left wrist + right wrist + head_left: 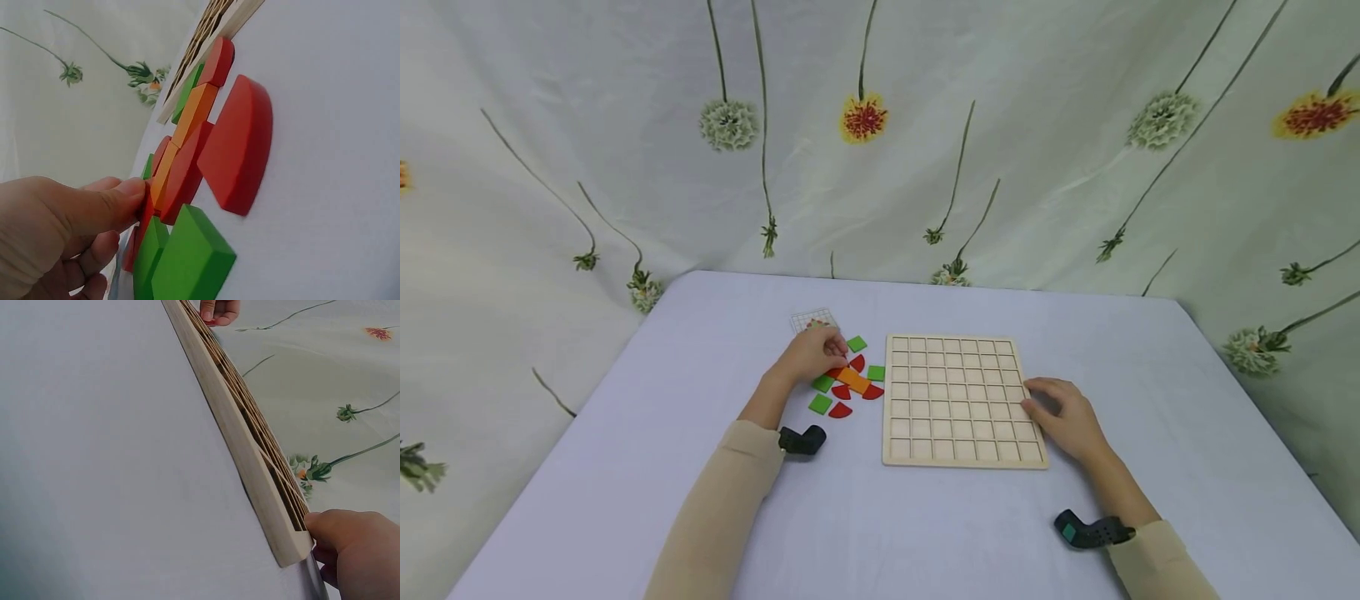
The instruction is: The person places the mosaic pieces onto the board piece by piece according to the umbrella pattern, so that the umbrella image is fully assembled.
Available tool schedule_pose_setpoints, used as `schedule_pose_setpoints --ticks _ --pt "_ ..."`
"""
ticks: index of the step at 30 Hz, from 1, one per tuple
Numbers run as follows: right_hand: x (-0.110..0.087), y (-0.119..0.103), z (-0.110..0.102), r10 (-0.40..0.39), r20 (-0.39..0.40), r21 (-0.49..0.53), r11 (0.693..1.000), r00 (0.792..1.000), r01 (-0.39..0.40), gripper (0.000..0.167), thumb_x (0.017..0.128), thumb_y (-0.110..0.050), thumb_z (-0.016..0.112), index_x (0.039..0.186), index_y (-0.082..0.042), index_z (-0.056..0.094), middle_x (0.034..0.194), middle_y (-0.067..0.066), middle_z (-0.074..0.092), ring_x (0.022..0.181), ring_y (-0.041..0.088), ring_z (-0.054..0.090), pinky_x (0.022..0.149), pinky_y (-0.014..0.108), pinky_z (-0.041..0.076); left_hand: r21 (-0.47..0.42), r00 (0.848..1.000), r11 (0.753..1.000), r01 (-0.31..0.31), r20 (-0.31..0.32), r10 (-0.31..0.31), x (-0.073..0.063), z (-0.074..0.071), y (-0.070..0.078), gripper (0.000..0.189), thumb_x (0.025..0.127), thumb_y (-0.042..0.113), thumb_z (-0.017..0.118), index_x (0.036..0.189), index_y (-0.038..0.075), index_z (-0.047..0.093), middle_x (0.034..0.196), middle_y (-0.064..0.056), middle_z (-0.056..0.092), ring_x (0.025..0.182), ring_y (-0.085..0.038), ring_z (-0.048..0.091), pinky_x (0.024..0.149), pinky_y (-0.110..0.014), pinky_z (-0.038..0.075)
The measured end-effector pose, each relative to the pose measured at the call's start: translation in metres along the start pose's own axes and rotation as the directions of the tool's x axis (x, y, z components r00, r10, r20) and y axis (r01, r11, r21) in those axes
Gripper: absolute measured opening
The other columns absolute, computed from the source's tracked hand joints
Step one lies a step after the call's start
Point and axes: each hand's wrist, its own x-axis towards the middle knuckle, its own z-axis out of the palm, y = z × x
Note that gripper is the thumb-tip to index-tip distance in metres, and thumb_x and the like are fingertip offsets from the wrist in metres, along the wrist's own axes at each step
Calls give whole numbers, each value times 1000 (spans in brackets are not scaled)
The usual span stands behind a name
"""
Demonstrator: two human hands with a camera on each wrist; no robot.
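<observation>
My left hand (812, 354) reaches over a cluster of flat coloured pieces. In the left wrist view, its thumb and forefinger pinch a red quarter-circle piece (145, 214), partly hidden by the hand. Around it lie other red quarter-circles (240, 147), green squares (194, 256) and orange pieces (853, 381). Right of them lies a pale wooden grid board (964, 464), its square cells bare. Against the board's right edge rests my right hand (1067, 417), thumb and forefinger apart and touching the rim; its other fingers are partly hidden.
A small card (808, 319) with a grid and coloured pattern lies just beyond the left hand. A white cloth (955, 533) covers the table. Behind it hangs a flower-printed curtain (1030, 167). Both wrists carry black camera mounts (805, 440).
</observation>
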Motion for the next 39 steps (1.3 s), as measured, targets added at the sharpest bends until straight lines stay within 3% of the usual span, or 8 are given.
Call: schedule_pose_setpoints --ticks 4,10,18,25,39 --pt "0 1 0 -6 3 4 1000 1000 6 35 91 -18 68 118 5 65 125 25 59 122 43 47 102 58 33 -24 1000 1000 18 -17 -18 0 -1 2 11 89 13 72 94 8 63 86 -6 61 81 -22 56 76 -32 47" --pt "1 1 0 -28 -15 12 1000 1000 28 33 91 -16 69 116 5 65 123 26 60 120 44 48 101 59 34 -73 999 997 6 -32 -9 4 2 16 12 90 13 71 98 7 64 89 -7 62 83 -24 56 75 -31 50" --pt "1 2 0 -9 -2 12 1000 1000 9 34 91 -17 68 117 5 65 124 25 60 122 43 47 102 58 33 -108 999 994 -31 -39 27 16 24 36 10 90 14 71 95 7 64 88 -6 62 76 -21 56 66 -27 48" --pt "2 4 0 -21 -7 12 1000 1000 22 34 91 -17 69 117 5 65 123 25 60 121 43 47 101 58 34 -176 995 980 -98 -29 94 29 41 51 11 89 13 71 94 8 64 88 -4 63 81 -20 55 69 -28 46" --pt "1 0 -1 3 1 0 1000 1000 -3 35 92 -17 67 118 6 64 125 26 59 123 43 46 102 58 33 -233 991 964 -131 -7 133 53 72 84 9 90 10 69 97 4 66 86 -4 64 79 -18 57 72 -29 44"
